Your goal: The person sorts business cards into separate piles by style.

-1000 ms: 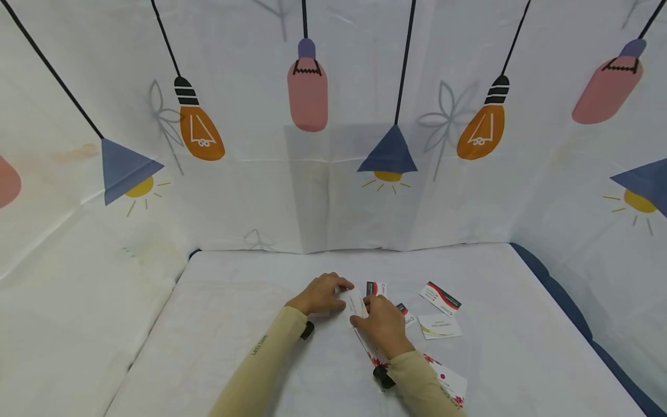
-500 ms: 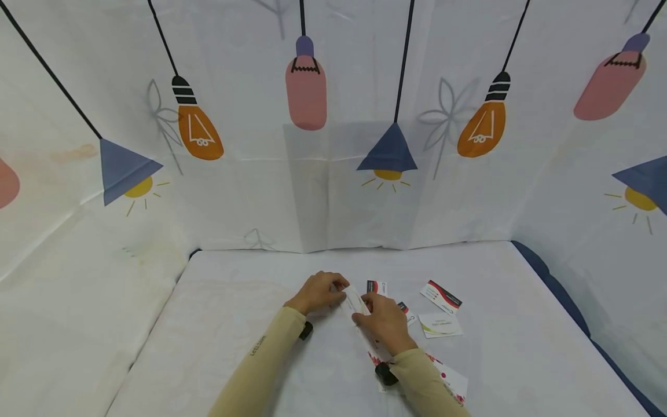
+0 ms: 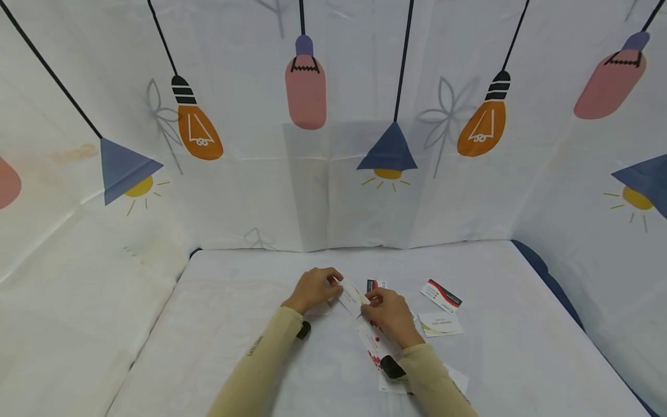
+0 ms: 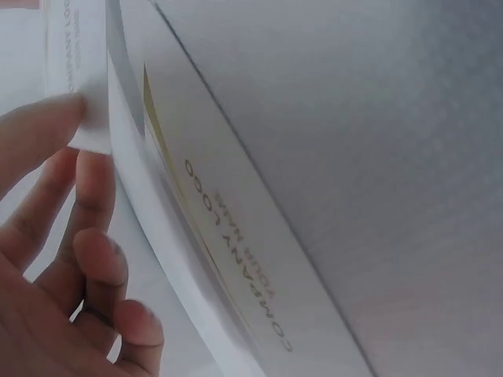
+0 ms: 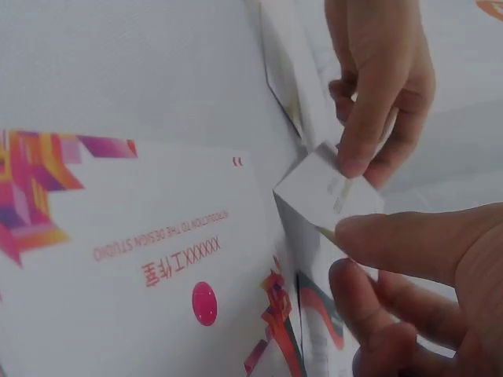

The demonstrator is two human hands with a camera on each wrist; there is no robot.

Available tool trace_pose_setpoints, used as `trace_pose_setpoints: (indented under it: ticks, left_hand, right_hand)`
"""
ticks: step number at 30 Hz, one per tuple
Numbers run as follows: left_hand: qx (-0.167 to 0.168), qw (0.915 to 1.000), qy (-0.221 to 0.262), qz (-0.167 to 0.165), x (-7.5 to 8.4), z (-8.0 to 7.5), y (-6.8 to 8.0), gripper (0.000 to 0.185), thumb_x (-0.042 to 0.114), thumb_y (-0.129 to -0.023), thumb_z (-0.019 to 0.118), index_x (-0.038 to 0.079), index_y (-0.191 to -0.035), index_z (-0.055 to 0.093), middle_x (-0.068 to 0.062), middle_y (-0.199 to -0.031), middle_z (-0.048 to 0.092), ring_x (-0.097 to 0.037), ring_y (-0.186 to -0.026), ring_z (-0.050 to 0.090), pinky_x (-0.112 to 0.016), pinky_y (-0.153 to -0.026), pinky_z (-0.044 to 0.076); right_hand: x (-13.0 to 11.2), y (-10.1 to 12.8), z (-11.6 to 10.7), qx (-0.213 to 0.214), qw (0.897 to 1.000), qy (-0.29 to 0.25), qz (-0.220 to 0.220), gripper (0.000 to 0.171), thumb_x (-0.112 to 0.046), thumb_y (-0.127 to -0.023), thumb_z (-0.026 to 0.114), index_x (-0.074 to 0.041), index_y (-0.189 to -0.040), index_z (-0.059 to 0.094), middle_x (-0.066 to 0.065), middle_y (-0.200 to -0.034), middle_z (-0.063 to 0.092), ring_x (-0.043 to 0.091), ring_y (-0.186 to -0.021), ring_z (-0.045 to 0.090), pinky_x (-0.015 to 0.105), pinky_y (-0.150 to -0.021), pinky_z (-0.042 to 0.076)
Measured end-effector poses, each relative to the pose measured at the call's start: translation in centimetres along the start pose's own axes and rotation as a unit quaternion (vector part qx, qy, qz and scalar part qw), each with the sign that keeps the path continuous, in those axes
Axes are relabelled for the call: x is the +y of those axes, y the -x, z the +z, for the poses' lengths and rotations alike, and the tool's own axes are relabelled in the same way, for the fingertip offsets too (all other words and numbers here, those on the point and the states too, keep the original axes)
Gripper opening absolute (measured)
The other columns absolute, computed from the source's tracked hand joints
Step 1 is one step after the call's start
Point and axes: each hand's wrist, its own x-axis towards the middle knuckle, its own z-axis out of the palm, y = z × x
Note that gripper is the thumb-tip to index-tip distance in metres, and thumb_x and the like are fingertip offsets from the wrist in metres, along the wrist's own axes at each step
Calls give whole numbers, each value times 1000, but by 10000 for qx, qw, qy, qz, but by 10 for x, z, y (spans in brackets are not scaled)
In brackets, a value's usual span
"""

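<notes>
Between both hands is a white business card (image 3: 352, 298) with pale print and a yellow-green line. My left hand (image 3: 315, 291) pinches its far left end between thumb and fingers, as the left wrist view shows on the card's edge (image 4: 86, 71). At the near right corner, the thumb and fingertips of my right hand (image 3: 392, 315) pinch the same card (image 5: 321, 192). Below my right hand lies a larger white card (image 5: 173, 204) printed with pink and orange shapes. Another card (image 4: 244, 228) reading COMPANY LOGO shows near my left hand.
To the right lie a red-and-black card (image 3: 440, 295) and a white card with a yellow-green curve (image 3: 440, 324). Another red-and-black card (image 3: 374, 284) lies behind my right hand. A white sheet with lamp drawings (image 3: 333, 197) hangs behind the white table (image 3: 234, 336).
Both hands have shifted slightly away, and the right hand has also moved right. The held card's face now shows wider. More of the pink-printed card is uncovered beside my right hand.
</notes>
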Motion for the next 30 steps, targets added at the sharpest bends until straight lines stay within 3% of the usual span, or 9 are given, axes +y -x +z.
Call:
trace_pose_setpoints:
  ticks: [6,10,14,22,30]
  left_hand:
    - [438,9990,101,13,-3,-5,2,20,27,-93,74,16,-110,74,8,-87,71,-15,-82,61,-37,-79,47]
    - [807,9964,258,76,-5,-9,4,18,26,-92,75,15,-107,75,6,-86,72,-18,-83,66,-38,-78,49]
    - [1098,9932,388,-21,-4,-15,8,17,26,-91,77,16,-104,75,7,-84,72,-15,-80,65,-36,-73,49]
    - [1253,9896,473,-529,-4,-26,24,19,32,-91,76,19,-105,75,8,-84,72,-12,-73,62,-35,-66,48]
    - [1407,9826,556,-1076,-16,-28,39,23,35,-89,78,20,-106,76,4,-86,74,-11,-70,62,-33,-63,49]
  right_hand:
    - [5,-7,0,208,9977,-624,-135,21,-19,-86,80,-14,-106,76,-5,-88,70,11,-77,60,33,-74,48]
    - [2,-10,-1,262,9947,-981,-184,22,-19,-88,79,-15,-110,75,-4,-91,70,12,-73,61,31,-65,48]
    - [-2,-12,-1,210,9944,-1009,-235,28,-19,-88,80,-16,-115,73,-4,-91,70,13,-69,57,29,-59,46]
    - [-7,-15,8,203,9896,-1361,-413,34,-14,-88,81,-16,-120,71,-3,-94,72,13,-66,53,25,-55,47]
    - [-15,-21,24,370,9844,-1541,-759,39,-18,-86,82,-17,-123,71,-8,-95,73,11,-63,51,23,-50,39]
